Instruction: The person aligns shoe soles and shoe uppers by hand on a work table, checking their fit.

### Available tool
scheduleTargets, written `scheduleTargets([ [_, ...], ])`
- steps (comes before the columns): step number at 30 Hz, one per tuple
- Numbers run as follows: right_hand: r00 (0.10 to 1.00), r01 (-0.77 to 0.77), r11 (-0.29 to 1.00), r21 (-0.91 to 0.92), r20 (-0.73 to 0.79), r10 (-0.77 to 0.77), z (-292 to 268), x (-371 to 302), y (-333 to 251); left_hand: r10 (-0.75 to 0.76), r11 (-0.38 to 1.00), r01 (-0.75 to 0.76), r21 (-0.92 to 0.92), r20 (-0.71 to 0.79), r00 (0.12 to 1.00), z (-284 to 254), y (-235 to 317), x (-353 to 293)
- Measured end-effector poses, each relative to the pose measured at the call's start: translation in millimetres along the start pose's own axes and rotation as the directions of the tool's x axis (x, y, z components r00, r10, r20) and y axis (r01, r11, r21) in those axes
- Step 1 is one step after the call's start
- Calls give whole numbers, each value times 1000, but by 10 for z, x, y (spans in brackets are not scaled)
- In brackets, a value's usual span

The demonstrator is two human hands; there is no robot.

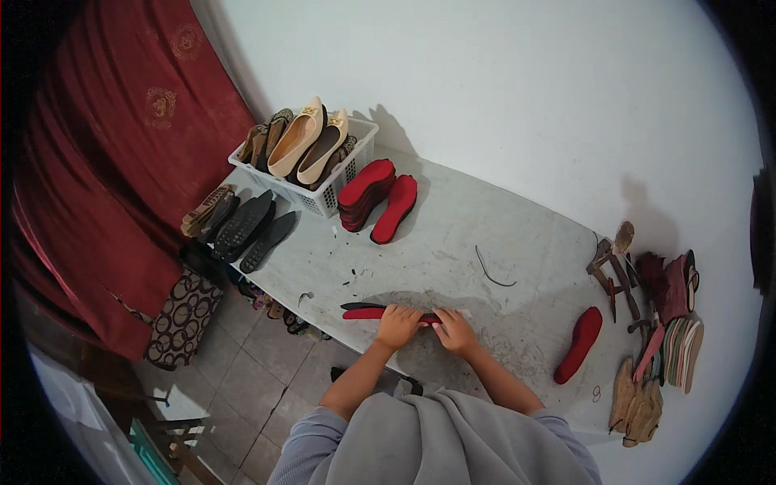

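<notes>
Near the front edge of the worktable [453,218], a red and black shoe sole [361,314] is held edge-on in both hands. My left hand [398,326] is closed around its middle. My right hand [455,331] pinches its right end, close to the left one. A dark layer shows along the upper edge of the red one at the free left end; I cannot tell whether the two are joined. To the right, a single red sole [579,345] lies flat on the table.
Behind my hands lie a stack of red soles [365,194] and black soles [245,222]. A white basket [331,196] holds beige flats [296,147]. At right are hand tools [618,279], striped soles [683,352] and tan pieces [634,404]. A thin cord [487,271] lies mid-table.
</notes>
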State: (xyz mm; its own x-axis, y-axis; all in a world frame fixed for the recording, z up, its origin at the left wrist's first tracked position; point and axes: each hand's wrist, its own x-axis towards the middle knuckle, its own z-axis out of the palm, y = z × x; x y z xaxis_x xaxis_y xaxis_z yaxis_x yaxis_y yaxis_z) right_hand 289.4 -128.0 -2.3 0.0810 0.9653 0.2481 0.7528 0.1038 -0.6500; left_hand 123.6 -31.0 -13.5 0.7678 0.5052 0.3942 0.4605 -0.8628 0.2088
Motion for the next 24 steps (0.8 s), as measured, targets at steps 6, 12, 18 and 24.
scheduleTargets([
  [6,997,-76,996,35,16,76,65,-50,43,-22,1000,22,13,-9,1000,-19,68,-30],
  [12,986,-159,984,83,-27,162,175,-93,137,-33,999,33,15,-7,999,-18,77,-38],
  [18,971,-236,925,297,39,235,135,-149,240,-1,1000,-2,-26,-112,994,-21,65,-34],
  [24,984,-175,964,202,59,166,57,-96,117,-11,998,6,-67,-76,997,9,-8,-33],
])
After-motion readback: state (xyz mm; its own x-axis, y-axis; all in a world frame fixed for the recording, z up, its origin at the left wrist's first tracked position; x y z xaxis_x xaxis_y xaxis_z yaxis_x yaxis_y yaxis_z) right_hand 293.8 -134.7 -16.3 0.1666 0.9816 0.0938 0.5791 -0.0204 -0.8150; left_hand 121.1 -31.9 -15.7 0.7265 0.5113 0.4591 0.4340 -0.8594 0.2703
